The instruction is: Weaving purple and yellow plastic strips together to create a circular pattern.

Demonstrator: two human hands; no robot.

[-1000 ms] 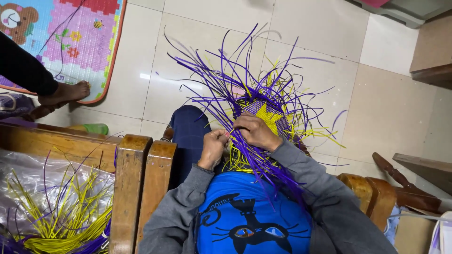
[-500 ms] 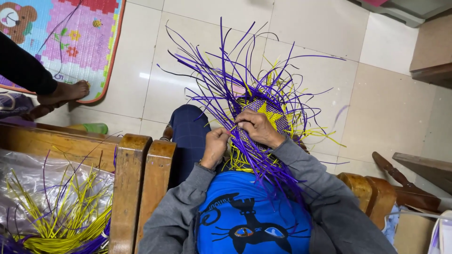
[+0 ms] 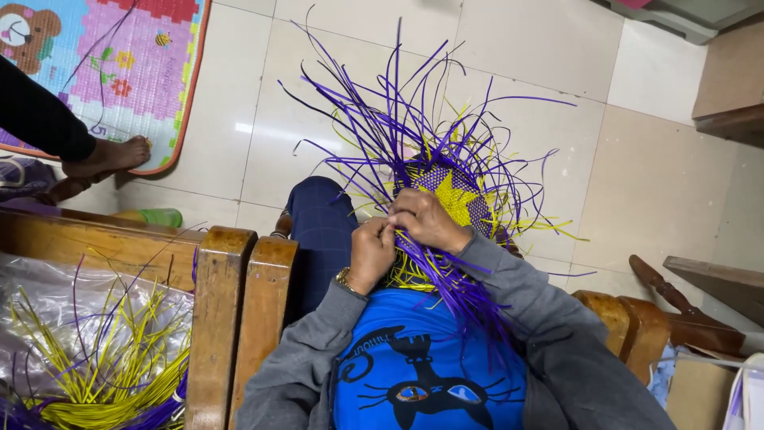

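purple and yellow strips fan out from a half-woven basket (image 3: 446, 195) on the lap; left hand (image 3: 372, 251) pinches a strip, right hand (image 3: 426, 219) grips the weave.

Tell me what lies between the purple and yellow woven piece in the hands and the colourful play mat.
In the head view, only bare pale floor tiles separate the woven piece from the play mat.
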